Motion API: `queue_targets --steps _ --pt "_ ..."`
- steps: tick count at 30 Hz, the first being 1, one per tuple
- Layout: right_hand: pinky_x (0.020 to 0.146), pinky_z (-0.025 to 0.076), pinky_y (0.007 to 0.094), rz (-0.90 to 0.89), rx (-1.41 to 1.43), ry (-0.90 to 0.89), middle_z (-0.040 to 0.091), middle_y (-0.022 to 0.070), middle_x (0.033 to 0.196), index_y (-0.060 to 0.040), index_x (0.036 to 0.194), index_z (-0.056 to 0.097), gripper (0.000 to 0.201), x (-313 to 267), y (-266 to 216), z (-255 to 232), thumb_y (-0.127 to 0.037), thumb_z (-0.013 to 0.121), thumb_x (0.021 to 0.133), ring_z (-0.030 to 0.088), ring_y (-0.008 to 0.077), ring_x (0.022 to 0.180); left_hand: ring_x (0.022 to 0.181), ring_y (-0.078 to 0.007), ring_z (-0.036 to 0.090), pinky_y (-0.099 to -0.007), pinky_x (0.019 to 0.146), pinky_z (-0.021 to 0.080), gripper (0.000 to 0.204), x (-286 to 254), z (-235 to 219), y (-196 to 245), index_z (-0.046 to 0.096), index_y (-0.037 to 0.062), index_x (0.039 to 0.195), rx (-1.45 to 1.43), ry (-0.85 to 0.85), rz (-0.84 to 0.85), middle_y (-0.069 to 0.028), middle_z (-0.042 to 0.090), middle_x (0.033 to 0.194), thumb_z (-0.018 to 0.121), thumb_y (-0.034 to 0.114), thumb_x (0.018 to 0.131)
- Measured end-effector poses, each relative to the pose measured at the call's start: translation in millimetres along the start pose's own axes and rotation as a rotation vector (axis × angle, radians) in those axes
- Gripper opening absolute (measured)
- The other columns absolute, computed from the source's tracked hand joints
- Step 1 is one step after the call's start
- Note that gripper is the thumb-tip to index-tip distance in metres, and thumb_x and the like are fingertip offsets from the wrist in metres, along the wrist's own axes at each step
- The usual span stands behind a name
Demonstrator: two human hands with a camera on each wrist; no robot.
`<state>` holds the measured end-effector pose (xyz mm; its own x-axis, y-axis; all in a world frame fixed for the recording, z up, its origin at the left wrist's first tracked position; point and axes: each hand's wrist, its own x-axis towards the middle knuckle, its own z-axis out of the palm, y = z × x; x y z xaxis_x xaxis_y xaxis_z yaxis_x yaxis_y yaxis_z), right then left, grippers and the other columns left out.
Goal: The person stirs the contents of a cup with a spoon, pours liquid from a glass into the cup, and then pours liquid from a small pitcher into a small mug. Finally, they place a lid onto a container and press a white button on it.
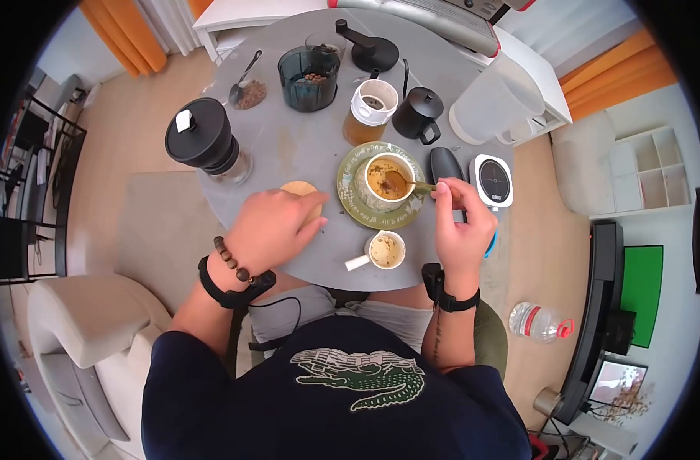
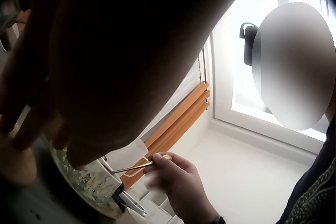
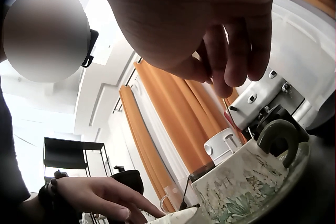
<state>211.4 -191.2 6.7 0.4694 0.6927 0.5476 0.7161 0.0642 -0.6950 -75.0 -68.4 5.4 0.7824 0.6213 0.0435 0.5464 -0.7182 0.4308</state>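
Observation:
My right hand (image 1: 463, 222) pinches the end of a gold spoon (image 2: 134, 168) between thumb and finger. The spoon's bowl dips into brown liquid with dark bits in a floral teacup (image 3: 239, 184). That cup stands on a green saucer (image 1: 350, 180) with lettering round its rim. My left hand (image 1: 277, 226) rests by a small round wooden disc (image 1: 300, 188), its fingers touching the edge and partly hiding it. Nearer to me, between the hands, sits a small white cup (image 1: 386, 251) with a straight handle and brown specks inside.
Behind the saucer stand an amber jar with a white dripper (image 1: 371, 107) and a black pot (image 1: 419, 113). A grinder (image 1: 204, 138) is at left, a dark container (image 1: 309, 80) farther back. A scale (image 1: 491, 180) and clear pitcher (image 1: 494, 103) are at right.

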Motion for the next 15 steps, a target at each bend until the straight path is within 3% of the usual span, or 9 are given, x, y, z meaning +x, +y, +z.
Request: queue_targets --steps 4,10,15 --pt "0.072 0.061 0.0275 0.115 0.109 -0.050 0.085 0.0122 0.092 0.0049 0.111 0.081 0.010 -2.0 -3.9 1.0 -0.002 0.078 0.104 0.079 0.0145 0.076 0.088 -0.0412 0.077 -0.0526 0.077 0.061 0.034 -0.3 0.8 -0.5 0.079 0.0151 0.132 0.010 0.012 0.004 -0.0159 0.081 0.095 0.076 0.032 0.103" --pt "0.073 0.061 0.0274 0.037 0.062 0.040 0.085 0.0122 0.092 0.0054 0.113 0.081 0.011 0.1 0.1 0.1 -0.001 0.078 0.104 0.080 0.0145 0.078 0.088 -0.0405 0.077 -0.0525 0.078 0.061 0.033 0.9 -0.5 0.0 0.079 0.0155 0.132 0.010 0.001 -0.009 -0.0157 0.081 0.095 0.076 0.031 0.103" --pt "0.073 0.061 0.0274 0.032 0.005 -0.003 0.085 0.0124 0.092 0.0051 0.112 0.081 0.011 0.0 -1.1 -1.9 -0.002 0.078 0.105 0.080 0.0138 0.078 0.088 -0.0401 0.078 -0.0526 0.078 0.061 0.032 1.1 -1.5 0.6 0.080 0.0156 0.131 0.010 0.007 -0.011 -0.0155 0.081 0.095 0.075 0.031 0.102"
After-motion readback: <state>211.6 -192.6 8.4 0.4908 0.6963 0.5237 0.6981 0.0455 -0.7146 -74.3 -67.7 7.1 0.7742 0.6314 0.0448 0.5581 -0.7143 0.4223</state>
